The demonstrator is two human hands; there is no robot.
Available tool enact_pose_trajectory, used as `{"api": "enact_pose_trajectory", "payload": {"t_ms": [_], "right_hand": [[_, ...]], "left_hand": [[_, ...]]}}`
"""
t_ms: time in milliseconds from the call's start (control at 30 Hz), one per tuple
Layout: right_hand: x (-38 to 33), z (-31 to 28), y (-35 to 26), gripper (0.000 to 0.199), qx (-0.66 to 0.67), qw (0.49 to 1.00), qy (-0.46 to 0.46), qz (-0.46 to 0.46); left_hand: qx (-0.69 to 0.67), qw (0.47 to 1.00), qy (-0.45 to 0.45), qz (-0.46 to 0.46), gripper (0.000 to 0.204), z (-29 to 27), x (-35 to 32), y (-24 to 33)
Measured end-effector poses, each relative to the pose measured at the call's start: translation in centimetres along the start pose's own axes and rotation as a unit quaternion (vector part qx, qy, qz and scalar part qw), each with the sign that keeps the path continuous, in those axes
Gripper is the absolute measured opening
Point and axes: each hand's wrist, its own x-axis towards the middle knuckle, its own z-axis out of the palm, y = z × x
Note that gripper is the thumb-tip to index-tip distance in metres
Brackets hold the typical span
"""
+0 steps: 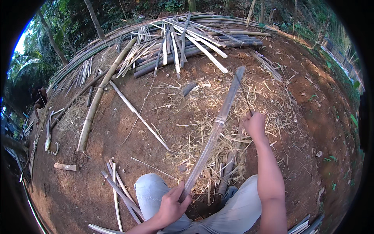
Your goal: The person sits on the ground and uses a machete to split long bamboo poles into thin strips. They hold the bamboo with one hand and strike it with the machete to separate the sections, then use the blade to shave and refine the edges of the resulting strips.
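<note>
My left hand (172, 204) grips the near end of a long split bamboo strip (218, 124) that runs from between my knees up and away to the right. My right hand (254, 124) is stretched out beside the strip's middle and is closed on the handle of a thin dark blade (243, 95), which points away, next to the strip's far half. Below the strip the ground is littered with pale bamboo shavings (202, 117). My grey trouser legs (150, 191) show at the bottom.
A big pile of bamboo poles and slats (183, 39) lies at the back. A long whole pole (97, 97) and a thin slat (138, 115) lie on the dirt to the left. Several short slats (117, 187) rest by my left knee. Another person (39, 101) is at the far left.
</note>
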Motion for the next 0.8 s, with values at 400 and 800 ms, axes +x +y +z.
{"api": "enact_pose_trajectory", "payload": {"t_ms": [400, 800], "right_hand": [[-14.4, 0.9, -7.9, 0.006, 0.117, 0.916, -0.16, -0.348], [-5.8, 3.6, -3.0, 0.011, -0.041, 0.964, -0.074, -0.253]], "left_hand": [[0.112, 0.992, 0.06, 0.024, 0.04, -1.4, -1.3, 0.4], [0.049, 0.997, 0.042, -0.039, 0.029, -1.1, -1.9, 0.2]]}}
